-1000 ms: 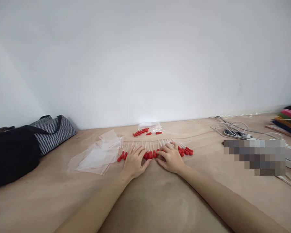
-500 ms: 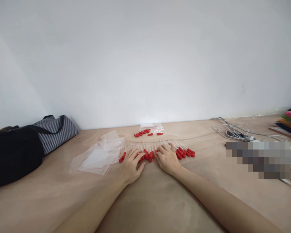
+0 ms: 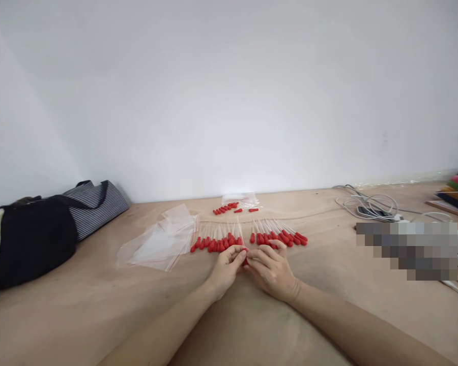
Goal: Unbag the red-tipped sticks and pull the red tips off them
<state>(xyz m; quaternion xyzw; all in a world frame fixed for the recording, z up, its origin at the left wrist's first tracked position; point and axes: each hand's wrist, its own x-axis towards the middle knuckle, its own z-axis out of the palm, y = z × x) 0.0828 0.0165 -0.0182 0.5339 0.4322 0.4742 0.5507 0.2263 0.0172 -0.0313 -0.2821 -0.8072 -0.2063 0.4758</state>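
Note:
My left hand (image 3: 226,268) and my right hand (image 3: 274,270) meet near the middle of the table. Between their fingertips they pinch red-bulbed droppers (image 3: 245,256), whose clear tubes point away toward the wall; how many are held is hidden. Just beyond my left hand lies a row of droppers (image 3: 213,245) with red rubber bulbs toward me. A second such group (image 3: 284,237) fans out behind my right hand, partly covered by its fingers.
Flat clear zip bags (image 3: 156,241) overlap at the left. Farther back are loose red bulbs (image 3: 223,209), and clear tubes on a small bag (image 3: 238,198). A black and striped bag (image 3: 34,239) stands far left; tangled cables (image 3: 366,203) and a blurred patch are at right.
Both hands have lifted off the spread row and come together nearer to me, now pinching droppers. The row shows a gap between its left and right groups.

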